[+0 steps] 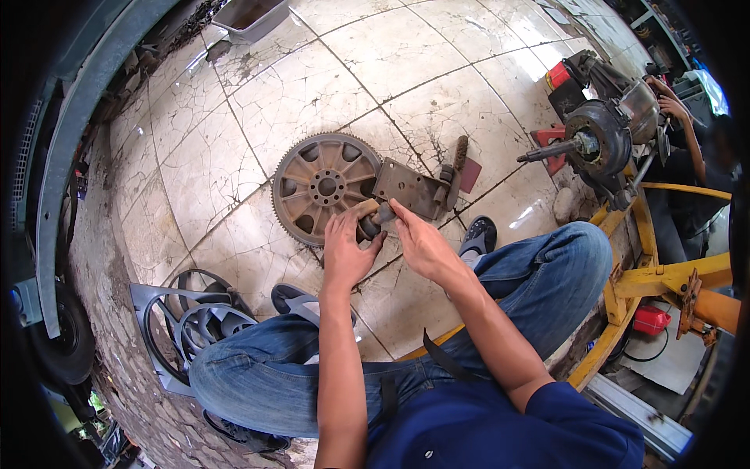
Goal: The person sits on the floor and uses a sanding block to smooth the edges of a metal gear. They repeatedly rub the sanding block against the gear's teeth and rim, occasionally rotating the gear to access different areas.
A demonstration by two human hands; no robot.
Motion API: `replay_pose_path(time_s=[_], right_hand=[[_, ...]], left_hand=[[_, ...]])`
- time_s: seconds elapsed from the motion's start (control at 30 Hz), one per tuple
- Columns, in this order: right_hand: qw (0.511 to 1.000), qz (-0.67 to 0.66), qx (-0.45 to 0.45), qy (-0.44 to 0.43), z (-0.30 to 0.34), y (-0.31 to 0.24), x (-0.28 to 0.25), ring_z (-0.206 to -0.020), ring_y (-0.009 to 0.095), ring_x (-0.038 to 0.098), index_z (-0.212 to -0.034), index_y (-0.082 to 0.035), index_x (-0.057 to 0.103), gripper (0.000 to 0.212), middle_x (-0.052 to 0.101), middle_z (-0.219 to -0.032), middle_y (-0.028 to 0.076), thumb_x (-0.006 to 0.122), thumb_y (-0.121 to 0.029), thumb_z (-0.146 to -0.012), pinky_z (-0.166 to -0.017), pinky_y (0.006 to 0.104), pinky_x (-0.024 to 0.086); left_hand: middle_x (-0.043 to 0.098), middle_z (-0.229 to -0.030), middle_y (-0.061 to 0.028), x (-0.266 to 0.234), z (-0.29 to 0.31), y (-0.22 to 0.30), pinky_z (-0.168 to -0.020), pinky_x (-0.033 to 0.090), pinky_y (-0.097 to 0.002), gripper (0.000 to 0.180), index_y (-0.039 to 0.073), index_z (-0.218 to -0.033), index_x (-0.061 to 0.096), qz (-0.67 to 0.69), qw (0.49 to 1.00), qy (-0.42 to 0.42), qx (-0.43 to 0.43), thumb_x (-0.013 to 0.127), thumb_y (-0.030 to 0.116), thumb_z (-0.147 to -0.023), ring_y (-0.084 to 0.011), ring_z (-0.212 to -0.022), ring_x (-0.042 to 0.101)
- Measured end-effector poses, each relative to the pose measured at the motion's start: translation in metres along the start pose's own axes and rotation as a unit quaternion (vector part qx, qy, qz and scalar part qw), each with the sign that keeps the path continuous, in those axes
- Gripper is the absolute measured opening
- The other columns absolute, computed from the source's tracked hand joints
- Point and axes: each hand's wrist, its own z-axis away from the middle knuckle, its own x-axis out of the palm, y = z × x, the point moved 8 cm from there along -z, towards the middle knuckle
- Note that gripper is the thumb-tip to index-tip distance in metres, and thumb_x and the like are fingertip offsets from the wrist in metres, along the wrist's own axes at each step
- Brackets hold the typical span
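Observation:
Between my hands, just in front of the flywheel, is a small dark cylindrical metal part (385,213). My left hand (345,248) has its fingers curled round the part's left side. My right hand (424,241) pinches its grey end with the fingertips, the other fingers lying nearly straight together. A tan edge shows by the left fingertips; I cannot tell what it belongs to. The rusty toothed flywheel (317,166) lies flat on the tiles. Touching its right side is a flat metal plate (408,187) with holes.
A worn brush (461,151), a small metal cylinder (446,173) and a reddish-brown sheet (471,177) lie by the plate. An axle hub assembly (598,137) stands at right, near a yellow frame (656,280) and a co-worker's hand (666,103). Grey plastic covers (211,322) lie left; a grey tub (251,22) stands far.

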Motion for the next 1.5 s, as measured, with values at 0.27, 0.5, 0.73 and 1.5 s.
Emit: replay_pose_path(time_s=[0.27, 0.5, 0.73, 1.5], right_hand=[[0.999, 0.023, -0.027, -0.004, 0.005, -0.012, 0.002, -0.116, 0.042, 0.055, -0.138, 0.006, 0.043, 0.043, 0.056, -0.128, 0.030, 0.044, -0.016, -0.101, -0.097, 0.0437, 0.045], [0.998, 0.000, -0.052, -0.023, 0.010, -0.024, 0.005, -0.123, 0.040, 0.052, -0.140, 0.005, 0.039, 0.045, 0.053, -0.132, 0.029, 0.046, -0.011, -0.099, -0.102, 0.0415, 0.043], [0.998, 0.033, -0.043, -0.035, 0.009, -0.028, 0.005, -0.127, 0.037, 0.049, -0.141, 0.004, 0.039, 0.047, 0.050, -0.137, 0.026, 0.045, -0.017, -0.100, -0.105, 0.0412, 0.041], [1.000, 0.022, -0.003, -0.013, -0.010, -0.016, 0.008, -0.129, 0.035, 0.049, -0.140, 0.005, 0.041, 0.047, 0.053, -0.136, 0.025, 0.041, -0.024, -0.103, -0.106, 0.0377, 0.039]], left_hand=[[0.068, -0.110, -0.0102, 0.003, -0.004, 0.005, -0.096, 0.043, -0.0402, 0.048, 0.007, -0.116, 0.060, 0.017, 1.000, 0.015, -0.009, 0.079, 0.011, -0.071, -0.0310, -0.108, 0.059], [0.068, -0.106, -0.0121, 0.000, 0.006, 0.002, -0.095, 0.044, -0.0411, 0.047, 0.008, -0.112, 0.063, 0.007, 0.999, 0.040, 0.007, 0.080, 0.014, -0.069, -0.0333, -0.105, 0.060], [0.069, -0.101, -0.0080, -0.002, 0.008, 0.001, -0.091, 0.044, -0.0397, 0.044, 0.008, -0.109, 0.066, -0.014, 0.998, 0.046, 0.029, 0.081, 0.019, -0.069, -0.0280, -0.096, 0.064], [0.067, -0.102, -0.0111, 0.018, 0.010, 0.009, -0.087, 0.042, -0.0394, 0.045, 0.006, -0.112, 0.062, -0.038, 0.996, 0.066, 0.043, 0.076, 0.018, -0.071, -0.0286, -0.098, 0.063]])
